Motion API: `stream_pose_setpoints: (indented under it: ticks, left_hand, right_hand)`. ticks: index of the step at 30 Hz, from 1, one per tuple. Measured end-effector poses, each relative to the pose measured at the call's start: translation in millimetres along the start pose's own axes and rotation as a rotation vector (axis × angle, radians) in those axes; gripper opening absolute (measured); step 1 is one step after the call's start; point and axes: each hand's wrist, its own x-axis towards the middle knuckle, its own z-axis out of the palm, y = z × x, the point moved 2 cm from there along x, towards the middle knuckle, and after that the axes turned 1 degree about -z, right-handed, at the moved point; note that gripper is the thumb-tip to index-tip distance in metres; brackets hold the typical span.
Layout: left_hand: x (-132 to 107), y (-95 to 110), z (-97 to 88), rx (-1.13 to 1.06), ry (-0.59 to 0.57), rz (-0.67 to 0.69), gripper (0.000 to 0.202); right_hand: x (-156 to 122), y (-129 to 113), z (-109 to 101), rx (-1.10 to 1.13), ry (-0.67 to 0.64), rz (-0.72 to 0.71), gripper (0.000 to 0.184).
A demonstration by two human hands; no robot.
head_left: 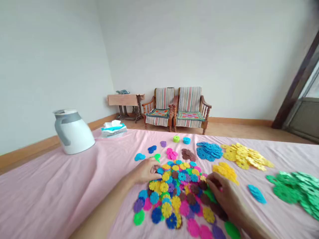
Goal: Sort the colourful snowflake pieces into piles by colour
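A heap of mixed-colour plastic snowflake discs [170, 187] is spread on the pink cloth before me. At its left edge is my left hand [147, 171], fingers curled in beside a blue disc [160, 170]; whether they grip it is unclear. My right hand [223, 189] reaches over the heap's right side, thumb and finger closed at a pale yellow disc [203, 178]. Small sorted groups lie behind the heap: pink discs [171, 153], brown discs [188, 155], light blue discs [140, 157] and dark blue discs [152, 149].
Larger piles of blue [209, 151], yellow [245, 156] and green discs [296, 191] lie to the right, with orange-yellow discs [226, 172] nearer. A white jug [74, 134] and tissue pack [114, 129] stand back left. Two armchairs [190, 106] are beyond the cloth [62, 186].
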Motion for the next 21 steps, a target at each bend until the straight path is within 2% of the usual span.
stream_pose_setpoints:
  ticks: [7, 13, 18, 21]
  left_hand:
    - [0.8, -1.1, 9.3, -0.070, 0.018, -0.033, 0.019]
    - [2.8, 3.5, 8.7, -0.154, -0.006, -0.043, 0.006]
    - [1.1, 1.1, 3.9, -0.210, 0.001, -0.057, 0.012]
    - [-1.1, 1.6, 2.6, -0.196, -0.049, -0.046, 0.015]
  right_hand:
    - [2.6, -1.0, -1.3, -0.002, 0.017, -0.021, 0.025]
    - [1.6, -1.7, -2.3, -0.021, 0.023, -0.018, 0.024]
    - [1.0, -3.0, -2.4, -0.006, 0.034, -0.012, 0.022]
    - [0.9, -4.6, -2.9, -0.008, 0.031, -0.013, 0.021]
